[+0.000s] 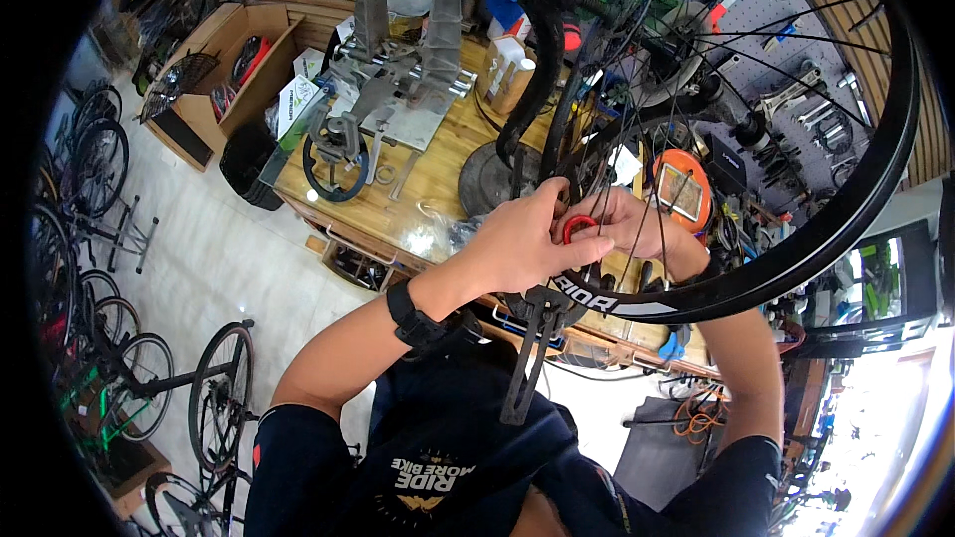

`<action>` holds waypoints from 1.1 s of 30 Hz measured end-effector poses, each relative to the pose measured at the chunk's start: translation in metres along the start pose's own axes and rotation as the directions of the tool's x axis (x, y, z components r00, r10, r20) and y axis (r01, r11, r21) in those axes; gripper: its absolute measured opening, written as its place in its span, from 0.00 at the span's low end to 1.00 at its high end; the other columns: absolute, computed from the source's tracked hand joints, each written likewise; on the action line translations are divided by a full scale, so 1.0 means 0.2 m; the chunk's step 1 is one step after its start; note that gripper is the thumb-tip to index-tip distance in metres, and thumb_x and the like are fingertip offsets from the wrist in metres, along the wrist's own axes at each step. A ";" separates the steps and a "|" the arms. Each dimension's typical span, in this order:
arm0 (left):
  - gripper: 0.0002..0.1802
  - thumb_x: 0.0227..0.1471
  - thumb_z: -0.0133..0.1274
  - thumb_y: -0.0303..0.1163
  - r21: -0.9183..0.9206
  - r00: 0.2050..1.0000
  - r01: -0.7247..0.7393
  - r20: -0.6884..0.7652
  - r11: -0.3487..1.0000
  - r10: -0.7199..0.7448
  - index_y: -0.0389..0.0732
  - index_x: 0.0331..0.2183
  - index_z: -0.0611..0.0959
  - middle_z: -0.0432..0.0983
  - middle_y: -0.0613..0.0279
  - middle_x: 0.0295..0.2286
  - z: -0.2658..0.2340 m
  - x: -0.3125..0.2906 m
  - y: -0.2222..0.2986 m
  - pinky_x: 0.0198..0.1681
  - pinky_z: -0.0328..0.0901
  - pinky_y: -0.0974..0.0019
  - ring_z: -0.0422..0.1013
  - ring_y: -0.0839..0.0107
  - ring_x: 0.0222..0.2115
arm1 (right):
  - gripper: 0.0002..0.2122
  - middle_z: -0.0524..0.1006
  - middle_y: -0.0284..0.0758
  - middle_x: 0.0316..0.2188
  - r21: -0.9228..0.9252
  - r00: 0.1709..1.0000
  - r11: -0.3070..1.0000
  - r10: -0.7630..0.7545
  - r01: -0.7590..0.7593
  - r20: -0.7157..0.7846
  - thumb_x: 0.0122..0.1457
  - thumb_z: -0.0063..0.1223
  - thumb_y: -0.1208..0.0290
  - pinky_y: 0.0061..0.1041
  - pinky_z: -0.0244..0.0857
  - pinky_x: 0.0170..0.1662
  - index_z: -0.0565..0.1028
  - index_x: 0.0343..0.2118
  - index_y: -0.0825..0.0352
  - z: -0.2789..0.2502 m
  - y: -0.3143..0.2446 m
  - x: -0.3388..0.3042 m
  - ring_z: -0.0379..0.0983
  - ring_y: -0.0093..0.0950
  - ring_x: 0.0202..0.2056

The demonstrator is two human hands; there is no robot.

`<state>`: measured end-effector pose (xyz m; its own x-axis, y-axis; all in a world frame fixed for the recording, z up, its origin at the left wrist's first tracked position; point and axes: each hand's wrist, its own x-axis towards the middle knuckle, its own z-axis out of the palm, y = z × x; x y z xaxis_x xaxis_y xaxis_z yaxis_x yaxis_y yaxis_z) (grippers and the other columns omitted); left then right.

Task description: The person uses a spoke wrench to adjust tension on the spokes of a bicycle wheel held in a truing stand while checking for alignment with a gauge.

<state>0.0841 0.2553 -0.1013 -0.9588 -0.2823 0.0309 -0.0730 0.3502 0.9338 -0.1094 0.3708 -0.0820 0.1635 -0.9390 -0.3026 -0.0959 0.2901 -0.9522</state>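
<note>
A black bicycle wheel [888,154] with a white-marked rim is mounted in a truing stand [545,60]. Its spokes run across my hands, just above the lower rim. Between my fingers sits a small red ring-shaped spoke wrench [577,228], next to the spokes. My left hand [522,239] comes from the left with its thumb against the wrench and its other fingers curled, partly hidden. My right hand [637,224] reaches in from the right behind the spokes, fingers closed around the wrench. A slotted dark metal arm [532,368] hangs below the rim.
A wooden workbench [438,154] carries a metal fixture [373,104] with a black handwheel [335,169], a round stand base [492,184] and an orange-framed dial gauge [680,189]. Tools hang on a pegboard [796,55]. Bicycles [224,393] stand at left, near a cardboard box [224,70].
</note>
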 end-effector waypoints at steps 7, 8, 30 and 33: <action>0.51 0.51 0.57 0.59 0.065 0.998 0.039 0.044 0.997 -0.042 0.27 0.59 0.61 0.77 0.39 0.42 0.01 0.03 -0.02 0.43 0.69 0.57 0.77 0.50 0.41 | 0.11 0.79 0.32 0.24 -0.035 0.952 0.976 0.203 -0.216 -0.228 0.55 0.65 0.67 0.19 0.69 0.28 0.80 0.32 0.72 0.04 -0.02 0.00 0.76 0.19 0.26; 0.50 0.52 0.57 0.59 0.060 0.998 0.038 0.045 0.997 -0.041 0.28 0.60 0.61 0.77 0.39 0.43 0.00 0.03 -0.03 0.43 0.69 0.57 0.77 0.50 0.40 | 0.11 0.78 0.34 0.20 -0.270 0.902 0.923 0.150 -0.275 -0.405 0.53 0.66 0.70 0.20 0.69 0.24 0.79 0.29 0.75 0.11 -0.11 -0.02 0.75 0.21 0.20; 0.15 0.59 0.52 0.35 0.053 0.939 -0.312 -0.135 0.949 0.316 0.36 0.44 0.79 0.73 0.52 0.41 0.06 0.02 -0.12 0.48 0.66 0.60 0.71 0.54 0.45 | 0.08 0.80 0.38 0.32 -0.209 0.740 0.975 -0.196 0.076 -0.644 0.57 0.56 0.86 0.21 0.74 0.38 0.73 0.40 0.75 0.34 -0.08 -0.23 0.79 0.24 0.34; 0.11 0.58 0.52 0.32 0.066 0.931 -0.320 -0.165 0.945 0.326 0.35 0.40 0.80 0.72 0.52 0.38 0.06 0.01 -0.10 0.45 0.66 0.59 0.72 0.53 0.42 | 0.10 0.81 0.38 0.33 -0.170 0.722 0.982 -0.179 0.086 -0.668 0.57 0.57 0.84 0.21 0.74 0.39 0.72 0.41 0.74 0.37 -0.05 -0.21 0.79 0.24 0.34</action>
<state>0.0800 0.2588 -0.1244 -0.8711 -0.2955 0.3923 0.2195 0.4803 0.8492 -0.0431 0.4198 -0.0628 -0.5205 -0.8536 -0.0197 -0.2466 0.1724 -0.9537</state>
